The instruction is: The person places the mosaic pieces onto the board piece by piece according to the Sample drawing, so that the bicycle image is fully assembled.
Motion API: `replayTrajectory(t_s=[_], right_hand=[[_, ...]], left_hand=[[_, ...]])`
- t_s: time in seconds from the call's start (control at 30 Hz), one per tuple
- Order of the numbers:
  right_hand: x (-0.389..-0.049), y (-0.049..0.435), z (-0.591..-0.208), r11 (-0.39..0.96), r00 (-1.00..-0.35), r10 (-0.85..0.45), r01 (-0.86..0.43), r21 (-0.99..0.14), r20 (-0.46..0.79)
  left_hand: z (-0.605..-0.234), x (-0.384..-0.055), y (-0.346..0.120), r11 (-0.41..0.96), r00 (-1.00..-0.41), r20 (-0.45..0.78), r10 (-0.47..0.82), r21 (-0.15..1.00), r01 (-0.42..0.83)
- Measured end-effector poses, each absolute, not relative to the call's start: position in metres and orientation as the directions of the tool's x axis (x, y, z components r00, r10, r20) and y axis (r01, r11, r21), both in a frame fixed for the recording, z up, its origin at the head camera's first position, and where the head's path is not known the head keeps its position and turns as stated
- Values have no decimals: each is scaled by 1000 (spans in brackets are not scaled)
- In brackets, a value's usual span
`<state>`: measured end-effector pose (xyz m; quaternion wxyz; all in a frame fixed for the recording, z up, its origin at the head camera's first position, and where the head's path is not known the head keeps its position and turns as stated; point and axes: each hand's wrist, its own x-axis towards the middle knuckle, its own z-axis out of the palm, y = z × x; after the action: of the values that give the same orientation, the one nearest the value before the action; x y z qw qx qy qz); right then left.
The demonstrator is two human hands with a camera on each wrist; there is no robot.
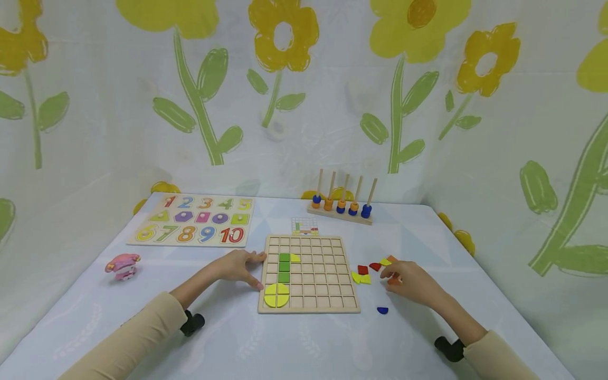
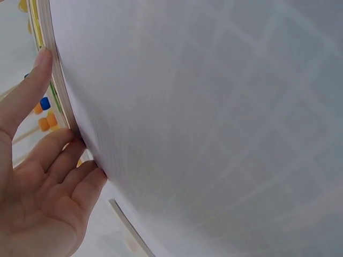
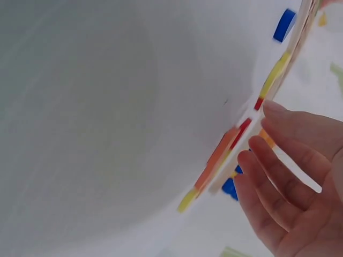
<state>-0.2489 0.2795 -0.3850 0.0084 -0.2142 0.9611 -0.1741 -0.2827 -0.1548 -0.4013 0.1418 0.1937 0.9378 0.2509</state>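
Note:
A wooden grid board (image 1: 323,285) lies at the middle of the table. On its left part sit several green squares (image 1: 284,267), a yellow quarter-round (image 1: 295,258) and a circle of yellow quarter pieces (image 1: 271,301). My left hand (image 1: 235,266) touches the board's left edge, thumb and fingers spread along it. Right of the board, my right hand (image 1: 415,282) hovers by loose pieces, fingers slightly bent with nothing between them. Among these are a red square (image 1: 363,269), a yellow piece (image 1: 365,279) and an orange piece (image 3: 217,158), partly behind the hand in the head view.
A blue half-round (image 1: 382,310) lies nearer the front. Behind the board is a small pattern card (image 1: 305,225). A bead stand with upright pegs (image 1: 339,214) stands at the back; a number puzzle (image 1: 190,220) and a pink figurine (image 1: 123,265) are at left.

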Motion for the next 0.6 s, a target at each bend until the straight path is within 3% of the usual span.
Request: replayTrajectory(t_s=[0.33,0.6], right_hand=[[-256,293,-384,858,-912,-409,-394,-331,27],[-258,295,-388,832,-908,-419,-386,-398,3]], left_hand=[[-401,-281,-155,797,-886,-171,431,533,284],[-401,-282,-155,799,-889,-172,425,533,278]])
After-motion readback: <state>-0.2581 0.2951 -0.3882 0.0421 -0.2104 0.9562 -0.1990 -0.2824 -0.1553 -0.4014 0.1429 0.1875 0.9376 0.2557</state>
